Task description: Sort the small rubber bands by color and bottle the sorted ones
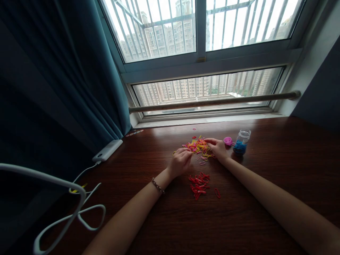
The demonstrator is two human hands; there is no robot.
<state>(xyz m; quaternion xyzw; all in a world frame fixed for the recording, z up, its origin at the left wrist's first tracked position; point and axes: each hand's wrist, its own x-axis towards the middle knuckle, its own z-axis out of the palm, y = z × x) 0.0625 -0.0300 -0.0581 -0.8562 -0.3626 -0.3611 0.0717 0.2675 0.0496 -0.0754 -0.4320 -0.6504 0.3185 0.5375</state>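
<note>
A mixed pile of small elastic bands (pixel 198 146), mostly yellow, pink and orange, lies on the dark wooden table between my hands. At the pile's left front edge is my left hand (pixel 180 161), fingers curled and closed; what they pinch, if anything, is too small to make out. My right hand (pixel 217 148) reaches into the pile's right side with its fingers stretched out and no band visibly held. Nearer to me lies a separate heap of red elastic bands (pixel 199 185), with one loose red band (pixel 217 193) to its right.
Beyond my right hand stand a clear jar (pixel 241 142) with blue bands inside and a small pink cup-shaped lid (pixel 227 141). A white power strip or device (pixel 107 150) and looping white cable (pixel 79 212) occupy the left, by the blue curtain (pixel 106 88). A window rail (pixel 212 102) runs behind.
</note>
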